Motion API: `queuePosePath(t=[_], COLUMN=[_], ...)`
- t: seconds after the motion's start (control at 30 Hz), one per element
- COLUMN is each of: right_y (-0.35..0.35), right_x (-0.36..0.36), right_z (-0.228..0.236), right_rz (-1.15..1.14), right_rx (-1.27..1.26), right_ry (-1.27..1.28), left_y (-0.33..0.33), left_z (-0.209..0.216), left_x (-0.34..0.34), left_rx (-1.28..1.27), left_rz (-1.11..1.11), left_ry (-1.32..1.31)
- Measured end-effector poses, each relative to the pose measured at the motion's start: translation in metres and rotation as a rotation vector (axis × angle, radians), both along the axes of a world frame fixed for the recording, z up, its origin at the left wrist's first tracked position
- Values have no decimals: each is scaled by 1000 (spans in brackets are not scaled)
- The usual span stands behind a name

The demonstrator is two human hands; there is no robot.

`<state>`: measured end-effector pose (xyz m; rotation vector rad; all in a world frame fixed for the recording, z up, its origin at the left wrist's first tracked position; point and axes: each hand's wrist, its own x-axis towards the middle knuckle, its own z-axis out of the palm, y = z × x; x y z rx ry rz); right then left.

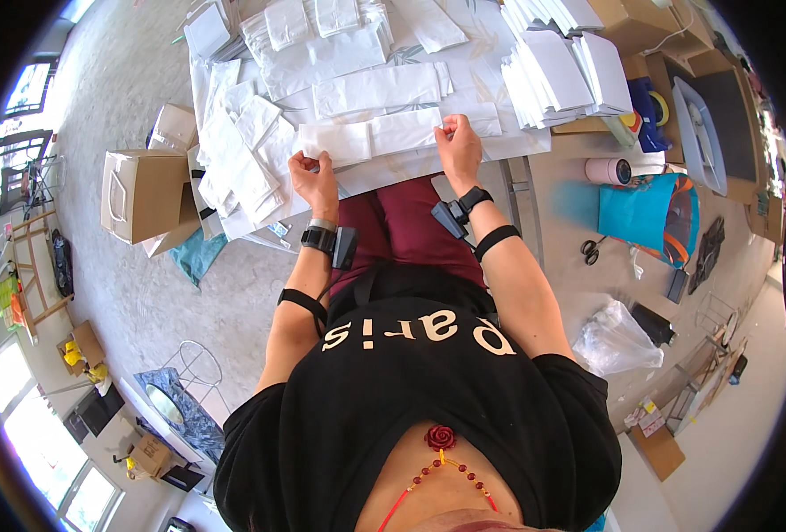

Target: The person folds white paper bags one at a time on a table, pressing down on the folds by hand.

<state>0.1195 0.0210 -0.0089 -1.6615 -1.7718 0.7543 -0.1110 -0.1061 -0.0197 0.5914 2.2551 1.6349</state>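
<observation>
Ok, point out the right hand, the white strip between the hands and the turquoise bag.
Right hand [462, 152]: head view, back of hand.
White strip [404, 130]: head view, flat middle.
Turquoise bag [631, 215]: head view, outer side.

head-worn fisheye, close above chest [411, 381], facing down toward table [476, 73]

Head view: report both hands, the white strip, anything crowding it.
Left hand at near left corner, right hand farther right; grips unclear. Folded white strip on table. White packets heaped close, left side.
</observation>
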Motion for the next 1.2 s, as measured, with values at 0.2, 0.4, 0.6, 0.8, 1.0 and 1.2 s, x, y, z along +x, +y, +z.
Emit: queuePosePath(t=[0.2,0.4,0.6,0.8,1.0,1.2], right_y=[0,0,-1,-1,2,21], right_x=[-1,-1,-2,-1,14,59], right_z=[0,-3,-3,-1,-2,6], right_rz=[-8,-14,-7,0,-24,-149], right_rx=[9,36,29,-3,169,226], right_ry=[-18,-26,-24,-9,-12,-364], left_y=[2,3,2,15,53,93], left_z=[2,-4,3,42,56,29], left_x=[1,-1,3,37,85,106], left_rx=[-2,-10,-13,-14,95,-3], left_rz=[7,18,51,-114,-598,-796], left_ry=[21,48,18,441,361,344])
